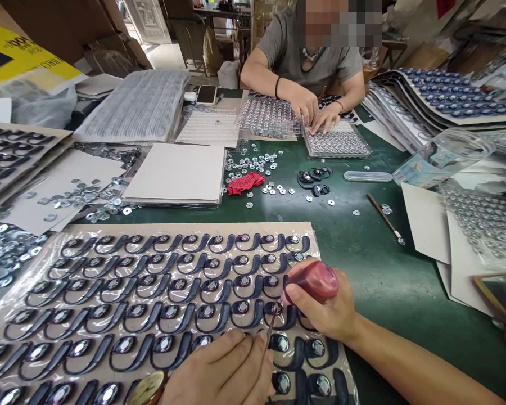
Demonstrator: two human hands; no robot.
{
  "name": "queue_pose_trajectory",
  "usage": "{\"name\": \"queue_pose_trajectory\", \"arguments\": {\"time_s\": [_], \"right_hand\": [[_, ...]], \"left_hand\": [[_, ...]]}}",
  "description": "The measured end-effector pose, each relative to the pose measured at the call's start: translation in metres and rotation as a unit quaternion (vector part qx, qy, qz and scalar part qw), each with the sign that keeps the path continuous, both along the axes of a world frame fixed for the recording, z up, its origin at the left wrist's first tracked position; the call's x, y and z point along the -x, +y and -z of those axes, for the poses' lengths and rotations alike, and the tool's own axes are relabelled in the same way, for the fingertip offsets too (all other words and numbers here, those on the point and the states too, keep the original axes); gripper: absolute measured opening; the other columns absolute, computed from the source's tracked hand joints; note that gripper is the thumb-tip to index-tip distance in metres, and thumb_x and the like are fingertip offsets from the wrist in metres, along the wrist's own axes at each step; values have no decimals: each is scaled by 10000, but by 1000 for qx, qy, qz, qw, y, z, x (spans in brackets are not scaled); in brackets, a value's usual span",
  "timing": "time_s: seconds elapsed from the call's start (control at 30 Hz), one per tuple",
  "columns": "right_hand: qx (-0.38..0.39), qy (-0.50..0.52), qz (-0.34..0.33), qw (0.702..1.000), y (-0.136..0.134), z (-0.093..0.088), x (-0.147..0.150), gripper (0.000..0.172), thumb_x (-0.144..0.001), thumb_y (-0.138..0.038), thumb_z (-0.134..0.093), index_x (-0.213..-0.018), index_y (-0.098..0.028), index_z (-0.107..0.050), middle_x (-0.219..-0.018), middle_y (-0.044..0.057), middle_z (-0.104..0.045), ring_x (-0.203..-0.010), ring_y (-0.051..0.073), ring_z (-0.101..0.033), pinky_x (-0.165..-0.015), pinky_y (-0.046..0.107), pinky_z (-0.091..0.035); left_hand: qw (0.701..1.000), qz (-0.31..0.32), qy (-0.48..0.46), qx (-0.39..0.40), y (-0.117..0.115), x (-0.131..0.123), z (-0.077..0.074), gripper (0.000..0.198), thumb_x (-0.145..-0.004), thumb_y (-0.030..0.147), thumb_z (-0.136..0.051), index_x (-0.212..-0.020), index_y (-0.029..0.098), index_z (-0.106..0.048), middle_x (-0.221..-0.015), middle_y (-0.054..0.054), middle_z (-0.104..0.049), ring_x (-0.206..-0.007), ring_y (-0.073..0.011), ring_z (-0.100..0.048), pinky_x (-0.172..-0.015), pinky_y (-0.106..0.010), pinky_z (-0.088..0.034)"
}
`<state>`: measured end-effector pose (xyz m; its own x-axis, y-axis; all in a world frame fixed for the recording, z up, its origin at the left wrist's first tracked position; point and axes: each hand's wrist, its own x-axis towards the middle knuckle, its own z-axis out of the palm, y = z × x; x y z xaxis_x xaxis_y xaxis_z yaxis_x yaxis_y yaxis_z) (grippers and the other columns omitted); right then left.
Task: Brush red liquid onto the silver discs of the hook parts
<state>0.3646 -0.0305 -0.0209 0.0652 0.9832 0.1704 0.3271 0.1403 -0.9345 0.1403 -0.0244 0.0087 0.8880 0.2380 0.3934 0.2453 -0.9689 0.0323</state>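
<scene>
A cardboard sheet [194,229] under clear film lies in front of me, covered with rows of dark curved hook pieces [177,292], each with a shiny round disc. My right hand [324,312] is closed round a small red bottle [316,280] held above the sheet's right side. My left hand [223,368] rests on the sheet's near edge with a watch at the wrist, pinching a thin brush [270,332] whose tip meets a hook piece next to the bottle.
Loose metal discs [253,166] and a red cloth [244,183] lie on the green table [362,253]. White boards [177,171] sit mid-table. A person opposite works with both hands on a tray [337,140]. Stacked filled sheets [438,95] stand at right, a brush [383,216] nearby.
</scene>
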Motion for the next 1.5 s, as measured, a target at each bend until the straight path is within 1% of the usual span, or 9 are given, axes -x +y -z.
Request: {"name": "queue_pose_trajectory", "arguments": {"time_s": [0.23,0.4,0.53,0.83,1.03,1.13,1.27,1.37,1.5], "right_hand": [[14,10,-1,1000,-1,2,-2,98,-797,-233,-617,-874,-193,-571,-600,12,-648,-531,169,-635,-525,281,-537],[1,29,14,999,-3,4,-3,110,-784,-235,-627,-867,-193,-569,-591,6,-640,-505,161,-620,-485,273,-521],[22,32,8,999,-3,5,-3,95,-797,-239,-617,-867,-192,-573,-580,5,-631,-505,158,-615,-483,269,-511],[6,35,5,999,-1,-2,-3,76,-801,-241,-609,-827,-175,-580,-518,-11,-604,-452,139,-588,-442,246,-484],[-2,41,-1,999,-3,3,-4,70,-801,-232,-614,-834,-176,-590,-534,-6,-616,-461,140,-599,-440,241,-488],[2,43,-1,999,-2,2,-3,68,-806,-236,-607,-839,-182,-579,-518,-12,-613,-445,137,-592,-426,238,-476],[-2,39,-15,999,-2,-2,-1,82,-802,-228,-609,-849,-181,-560,-529,-12,-621,-435,132,-582,-420,238,-466],[-30,9,-12,999,1,-7,0,83,-782,-227,-631,-814,-175,-575,-525,-14,-622,-417,121,-569,-411,231,-460],[-91,-20,1,996,3,-10,3,123,-733,-250,-682,-790,-174,-604,-555,-15,-639,-435,113,-585,-426,217,-478]], "left_hand": [[999,26,16,12,6,0,-7,339,-925,46,-322,-989,135,-643,-988,-36,-696,-936,-149,-661,-841,-274,-552],[999,23,9,22,7,0,-9,322,-932,61,-337,-990,139,-644,-983,-39,-697,-952,-136,-655,-886,-260,-529],[999,21,6,28,8,0,-8,335,-940,65,-323,-989,140,-646,-1009,-35,-692,-966,-124,-649,-921,-250,-508],[998,24,-2,51,12,-1,-11,344,-940,66,-319,-973,124,-656,-1013,-32,-695,-1006,-140,-635,-935,-274,-500],[993,38,-105,44,16,-4,-1,343,-928,55,-331,-898,111,-668,-904,-46,-716,-913,-128,-665,-865,-241,-525],[991,15,-109,80,18,-6,0,325,-941,102,-342,-920,109,-666,-915,-60,-716,-870,-138,-677,-809,-252,-547],[981,19,-133,142,25,-7,-9,269,-925,113,-379,-942,118,-647,-922,-58,-715,-838,-131,-681,-779,-258,-557],[962,16,-143,230,32,-6,-15,194,-850,57,-481,-960,112,-631,-905,-57,-713,-840,-125,-673,-812,-259,-542],[936,-16,-136,325,34,0,-13,264,-814,26,-535,-1048,125,-607,-986,-62,-692,-885,-135,-658,-873,-290,-516]]}}
